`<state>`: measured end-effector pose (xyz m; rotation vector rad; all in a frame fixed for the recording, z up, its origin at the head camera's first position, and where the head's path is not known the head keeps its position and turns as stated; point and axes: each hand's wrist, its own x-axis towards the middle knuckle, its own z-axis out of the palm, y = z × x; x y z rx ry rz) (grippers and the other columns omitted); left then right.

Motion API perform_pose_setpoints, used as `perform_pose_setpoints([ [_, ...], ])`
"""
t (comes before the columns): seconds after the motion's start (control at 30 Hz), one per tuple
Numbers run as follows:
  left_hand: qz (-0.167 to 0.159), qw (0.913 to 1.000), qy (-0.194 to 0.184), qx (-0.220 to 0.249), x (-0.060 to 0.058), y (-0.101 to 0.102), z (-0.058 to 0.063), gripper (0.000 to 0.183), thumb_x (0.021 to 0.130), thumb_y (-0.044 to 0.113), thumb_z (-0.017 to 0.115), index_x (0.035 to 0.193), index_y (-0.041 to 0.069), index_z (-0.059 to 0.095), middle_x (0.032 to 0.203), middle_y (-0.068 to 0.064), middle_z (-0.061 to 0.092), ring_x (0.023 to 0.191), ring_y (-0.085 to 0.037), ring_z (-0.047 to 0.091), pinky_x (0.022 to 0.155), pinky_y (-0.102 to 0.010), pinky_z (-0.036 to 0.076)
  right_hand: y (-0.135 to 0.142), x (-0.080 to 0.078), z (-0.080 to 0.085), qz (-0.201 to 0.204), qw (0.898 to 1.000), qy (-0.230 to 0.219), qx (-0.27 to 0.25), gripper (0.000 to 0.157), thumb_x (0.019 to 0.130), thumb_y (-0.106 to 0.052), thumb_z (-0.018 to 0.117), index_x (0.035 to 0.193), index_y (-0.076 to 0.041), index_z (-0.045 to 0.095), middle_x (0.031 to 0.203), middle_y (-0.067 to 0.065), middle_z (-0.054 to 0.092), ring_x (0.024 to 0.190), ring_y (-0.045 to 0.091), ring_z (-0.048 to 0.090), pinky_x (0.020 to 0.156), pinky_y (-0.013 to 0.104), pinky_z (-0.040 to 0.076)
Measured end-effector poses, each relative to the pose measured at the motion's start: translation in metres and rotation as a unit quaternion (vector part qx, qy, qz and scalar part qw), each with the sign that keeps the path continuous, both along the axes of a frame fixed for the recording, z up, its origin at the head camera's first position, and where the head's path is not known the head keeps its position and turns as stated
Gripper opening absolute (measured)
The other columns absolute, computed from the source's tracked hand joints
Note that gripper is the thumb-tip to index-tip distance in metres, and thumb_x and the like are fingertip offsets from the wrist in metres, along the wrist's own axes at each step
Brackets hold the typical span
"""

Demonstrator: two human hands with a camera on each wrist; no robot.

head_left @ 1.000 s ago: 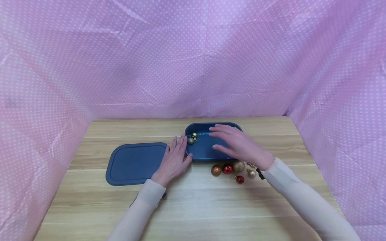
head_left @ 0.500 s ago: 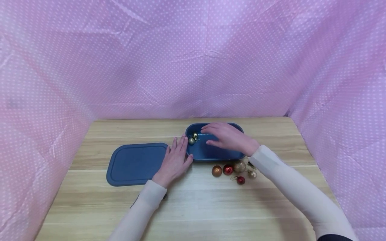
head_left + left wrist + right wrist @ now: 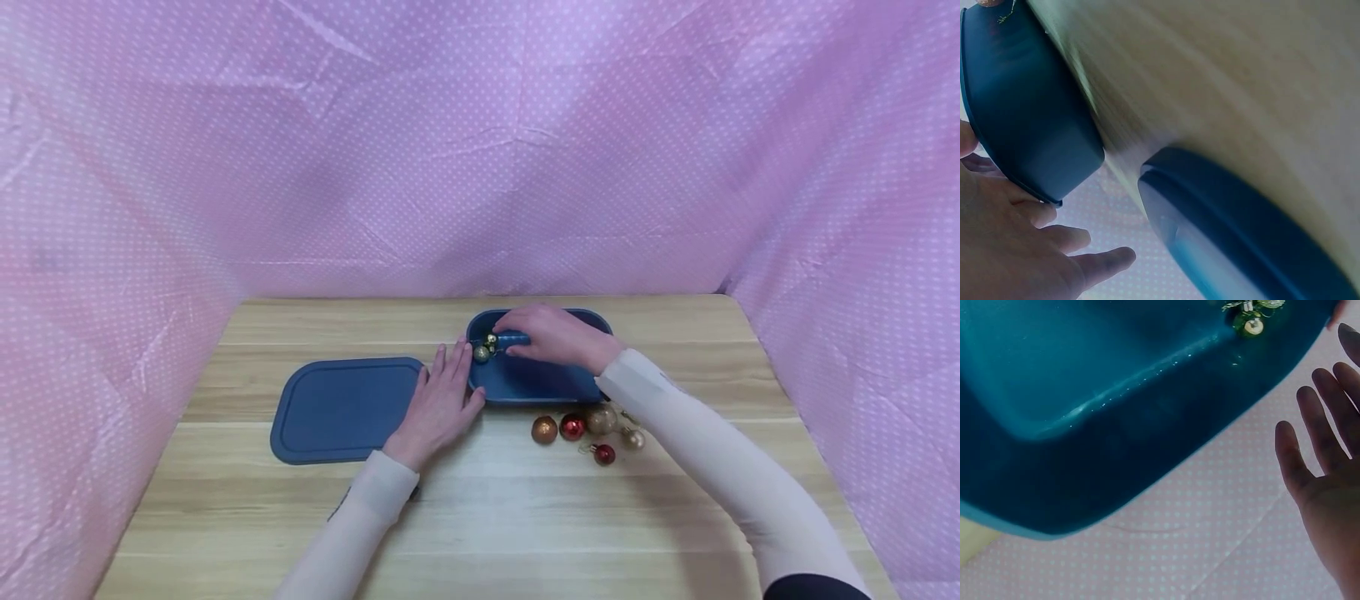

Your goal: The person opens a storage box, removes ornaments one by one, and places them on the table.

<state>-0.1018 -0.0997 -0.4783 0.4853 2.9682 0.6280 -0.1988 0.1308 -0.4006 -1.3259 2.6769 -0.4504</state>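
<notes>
A dark blue box (image 3: 540,403) stands on the table, holding small gold Christmas baubles (image 3: 482,354) at its left end. My left hand (image 3: 437,408) rests against that end, its fingers extended along the rim; in the left wrist view the hand (image 3: 1016,231) touches the box (image 3: 1035,106). Over the box hovers my right hand (image 3: 555,335), thumb and fingertips apart, close to the gold baubles. The right wrist view shows this hand (image 3: 1335,469) with spread fingers and nothing visible in them. Part of the box interior lies hidden under the right hand.
Left of the box lies a flat blue lid (image 3: 345,408). In front of the box are an orange bauble (image 3: 544,430), a shiny red one (image 3: 572,427), a large gold one (image 3: 602,419), a pale gold one (image 3: 633,438) and a small red one (image 3: 603,454). Pink dotted cloth (image 3: 480,150) surrounds the table.
My right hand has moved left over the box, nearer the gold baubles inside. The left hand keeps its place at the box's end.
</notes>
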Motion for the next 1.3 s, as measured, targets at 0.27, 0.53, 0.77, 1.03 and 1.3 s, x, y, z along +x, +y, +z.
perform_pose_setpoints([
  [0.27,-0.003,1.0,0.002,-0.002,0.003,-0.001,0.001,0.074,0.107,0.041,0.047,0.166,0.008,0.018,0.174,-0.004,0.009,0.158,-0.037,0.011,0.119,-0.067,0.02,-0.009,-0.009,-0.008,0.001,0.999,-0.035,0.008,0.04,0.097,-0.018,0.075,0.134,-0.005,0.068,0.134,0.01,0.069,0.129,0.028,0.061,0.111,0.045,0.045],
  [0.53,0.002,1.0,-0.002,-0.003,0.006,-0.001,0.001,0.074,0.107,0.041,0.046,0.166,0.008,0.017,0.174,-0.003,0.007,0.158,-0.037,0.011,0.12,-0.067,0.019,-0.016,-0.016,-0.02,0.009,0.999,-0.045,0.014,0.04,0.096,-0.017,0.076,0.134,-0.006,0.069,0.133,0.008,0.069,0.129,0.027,0.061,0.111,0.046,0.044],
  [0.77,0.004,1.0,-0.001,0.0,0.006,0.001,0.0,0.073,0.107,0.041,0.047,0.166,0.008,0.018,0.174,-0.002,0.007,0.158,-0.036,0.011,0.12,-0.066,0.02,-0.018,-0.02,-0.027,-0.011,0.996,-0.077,0.04,0.042,0.099,-0.018,0.072,0.139,-0.008,0.066,0.139,0.008,0.066,0.135,0.026,0.057,0.114,0.045,0.041],
  [1.03,0.007,0.9999,-0.001,0.011,0.006,0.003,0.0,0.073,0.107,0.041,0.048,0.166,0.009,0.018,0.174,-0.002,0.008,0.159,-0.035,0.01,0.12,-0.066,0.019,-0.02,-0.024,-0.033,-0.015,0.993,-0.099,0.06,0.044,0.101,-0.019,0.07,0.143,-0.01,0.062,0.144,0.007,0.063,0.139,0.025,0.053,0.117,0.044,0.038],
  [1.3,0.007,0.9999,0.003,0.007,0.005,0.006,-0.003,0.073,0.108,0.041,0.047,0.166,0.01,0.018,0.174,-0.001,0.008,0.159,-0.035,0.011,0.12,-0.066,0.019,-0.017,-0.026,-0.038,-0.021,0.99,-0.114,0.078,0.047,0.101,-0.019,0.069,0.146,-0.01,0.06,0.149,0.009,0.058,0.141,0.027,0.051,0.117,0.046,0.037],
])
